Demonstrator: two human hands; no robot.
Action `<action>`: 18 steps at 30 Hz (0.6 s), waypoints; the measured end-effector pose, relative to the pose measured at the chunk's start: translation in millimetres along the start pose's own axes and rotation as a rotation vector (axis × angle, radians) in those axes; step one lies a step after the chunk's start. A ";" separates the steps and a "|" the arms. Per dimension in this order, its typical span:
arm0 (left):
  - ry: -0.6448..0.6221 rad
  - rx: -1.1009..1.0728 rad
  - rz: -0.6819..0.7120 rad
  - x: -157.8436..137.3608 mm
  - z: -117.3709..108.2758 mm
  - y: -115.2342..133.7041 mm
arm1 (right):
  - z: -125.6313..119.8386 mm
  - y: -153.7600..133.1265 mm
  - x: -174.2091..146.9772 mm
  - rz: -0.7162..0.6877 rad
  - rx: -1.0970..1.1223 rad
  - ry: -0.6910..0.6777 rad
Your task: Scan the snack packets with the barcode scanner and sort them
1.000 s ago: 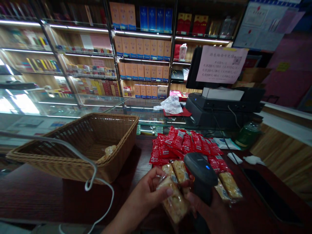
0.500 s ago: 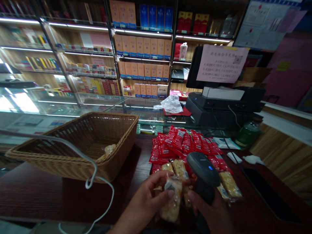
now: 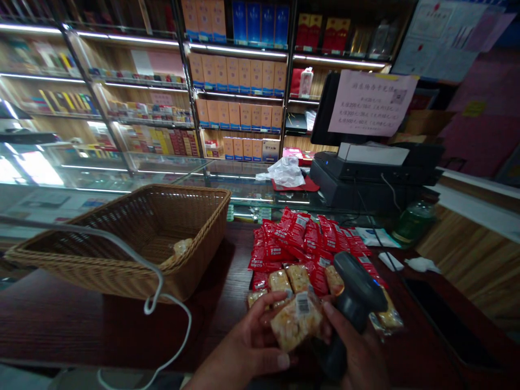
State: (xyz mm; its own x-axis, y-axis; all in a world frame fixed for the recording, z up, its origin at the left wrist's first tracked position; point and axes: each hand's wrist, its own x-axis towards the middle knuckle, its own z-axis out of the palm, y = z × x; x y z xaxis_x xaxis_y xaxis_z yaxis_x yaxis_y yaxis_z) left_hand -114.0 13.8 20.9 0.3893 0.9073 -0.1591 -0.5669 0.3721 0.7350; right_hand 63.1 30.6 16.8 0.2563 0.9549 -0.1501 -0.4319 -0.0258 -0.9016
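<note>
My left hand [image 3: 254,344] holds a clear-wrapped pastry bar [image 3: 296,323], its barcode label facing up. Wrapped round the handle of a dark barcode scanner [image 3: 357,290] is my right hand [image 3: 357,346], with its thumb close to the bar's right edge. The scanner head points up and to the left, and a small blue light shows on its side. Just beyond my hands lie several more wrapped pastry bars [image 3: 298,277]. Behind these is a heap of red packets [image 3: 292,233] with white print. Another wrapped bar [image 3: 182,247] sits inside the wicker basket [image 3: 207,254].
A white cable [image 3: 189,325] loops over the counter's left side. On the right are a dark phone [image 3: 450,319], a green bottle [image 3: 415,219] and a monitor [image 3: 325,114] carrying a paper notice. Crumpled white plastic [image 3: 286,172] lies on the glass case, before shelves of boxes.
The pastry bar in my left hand has turned so its barcode faces up. My right hand has shifted the scanner slightly to the right.
</note>
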 end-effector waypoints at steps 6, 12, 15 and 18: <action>0.268 -0.028 0.064 0.6 0.5 -6.8 | 2.7 1.5 -2.4 -0.024 0.049 0.002; 0.451 -0.075 0.186 9.5 -0.3 -0.3 | -5.6 10.2 2.9 -0.038 -0.053 -0.051; 0.558 0.037 0.304 12.2 -3.4 18.2 | -14.4 1.3 2.1 -0.061 -0.136 -0.098; 0.642 0.196 0.450 14.7 -8.9 39.8 | -26.5 -13.2 -6.1 -0.069 -0.202 -0.174</action>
State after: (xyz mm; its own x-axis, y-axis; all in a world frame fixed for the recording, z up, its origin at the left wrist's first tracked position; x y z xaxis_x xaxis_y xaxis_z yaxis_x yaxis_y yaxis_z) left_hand -137.3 43.7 42.0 -0.3724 0.9197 -0.1243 -0.4090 -0.0424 0.9116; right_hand 90.2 17.3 18.9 0.1188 0.9925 -0.0296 -0.2331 -0.0011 -0.9725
